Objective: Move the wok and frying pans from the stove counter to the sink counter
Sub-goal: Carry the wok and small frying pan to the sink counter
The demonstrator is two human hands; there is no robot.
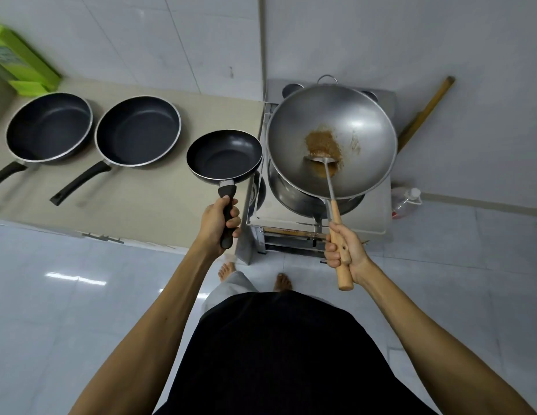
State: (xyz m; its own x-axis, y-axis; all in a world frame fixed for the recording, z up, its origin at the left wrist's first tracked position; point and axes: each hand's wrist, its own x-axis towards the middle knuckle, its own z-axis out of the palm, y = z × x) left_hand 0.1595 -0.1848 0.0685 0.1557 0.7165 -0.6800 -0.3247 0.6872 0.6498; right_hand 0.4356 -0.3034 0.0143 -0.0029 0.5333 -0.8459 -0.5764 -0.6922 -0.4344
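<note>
A steel wok [351, 115] with a brown patch of food in its middle sits on the metal stove [378, 217] at the right. My right hand [343, 245] grips the wooden handle of a metal ladle [322, 160] whose bowl rests in the wok. My left hand [218, 224] grips the black handle of a small black frying pan [224, 155], held just left of the wok at the counter's right end. Two larger black frying pans [50, 125] [138, 130] lie side by side on the beige counter [159, 193], handles pointing toward me.
A green box [20, 59] stands at the counter's far left against the tiled wall. A wooden stick [426, 109] leans on the wall right of the stove. A clear plastic bottle [406, 200] stands on the floor beside the stove. My bare feet are on the pale tiled floor.
</note>
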